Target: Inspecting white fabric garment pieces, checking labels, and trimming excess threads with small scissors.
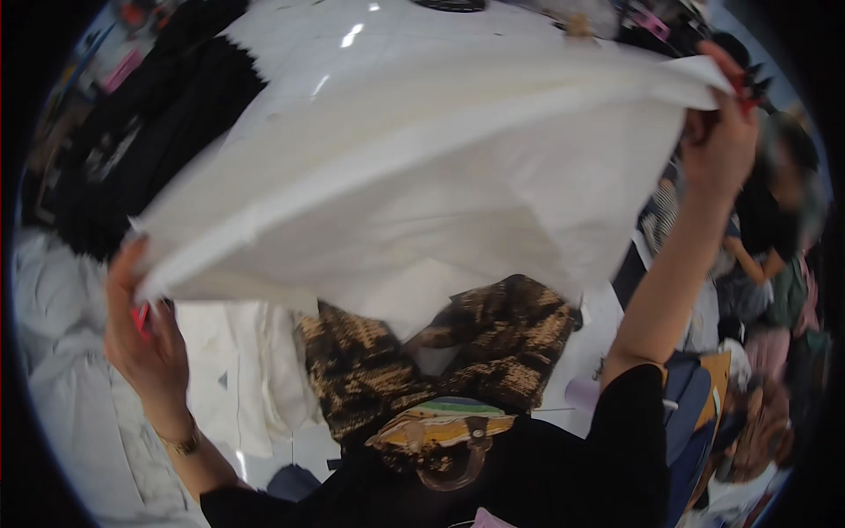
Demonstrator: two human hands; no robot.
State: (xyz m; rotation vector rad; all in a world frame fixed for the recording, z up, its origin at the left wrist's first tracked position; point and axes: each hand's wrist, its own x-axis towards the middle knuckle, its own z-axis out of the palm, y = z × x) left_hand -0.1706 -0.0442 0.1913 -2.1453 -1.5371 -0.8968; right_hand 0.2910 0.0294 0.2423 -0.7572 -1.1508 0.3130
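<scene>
A wide white cloth (414,202) is stretched between my two raised hands, billowing and partly blurred by motion. Its left edge is pinched in my left hand (150,334), which is lower and to the left; something small and red shows by these fingers. Up at the far right my right hand (717,145) grips the cloth's other corner. Another red bit with dark points sticks out beside that hand, its kind unclear. The cloth hangs above my legs in brown and black patterned trousers (370,370), hiding part of the floor.
Black fabric (158,123) is heaped at the far left, with pale grey cloth (70,387) below it. Folded white cloth (255,370) lies beside my left leg. A lilac cylinder (583,393) stands near my right elbow. Another person (775,194) sits at the right among piled clothes.
</scene>
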